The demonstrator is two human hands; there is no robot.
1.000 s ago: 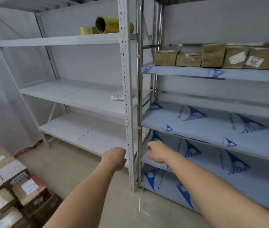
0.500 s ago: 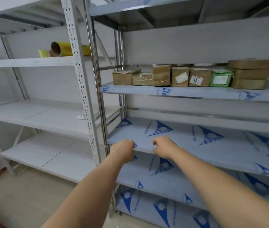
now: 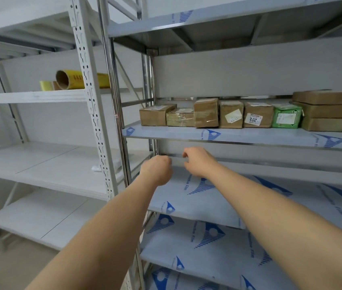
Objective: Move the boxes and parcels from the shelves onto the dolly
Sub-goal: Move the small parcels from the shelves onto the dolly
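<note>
both hands are raised toward the steel rack and hold nothing. the left hand (image 3: 157, 168) has its fingers curled in loosely; the right hand (image 3: 197, 162) is half open, thumb and fingers apart as if shaping for a grab. they sit close together, not touching.

the boxes (image 3: 247, 114) stand in a row on the shelf (image 3: 249, 136) just above the hands, beyond the fingertips. nearest above the left hand is a low brown box (image 3: 156, 114), with a flat taped parcel (image 3: 180, 119) touching its right side. above and past the right hand come three upright brown boxes, then a green parcel (image 3: 286, 116), then a stack (image 3: 325, 110) of three flat cartons farthest off to the right. the dolly is not in view.

these look like small taped cardboard cartons: probably light, stiff enough to squeeze at the sides, with glossy tape that may be a bit slick. the green one looks soft-wrapped and may give under the fingers. i'd take each box by its two short sides, one hand each, or palm under the front edge. the stack is best lifted from beneath the bottom carton, since the top ones could slide.

up and to the left of the hands, on the white rack, lies a yellow roll (image 3: 78, 79).
</note>
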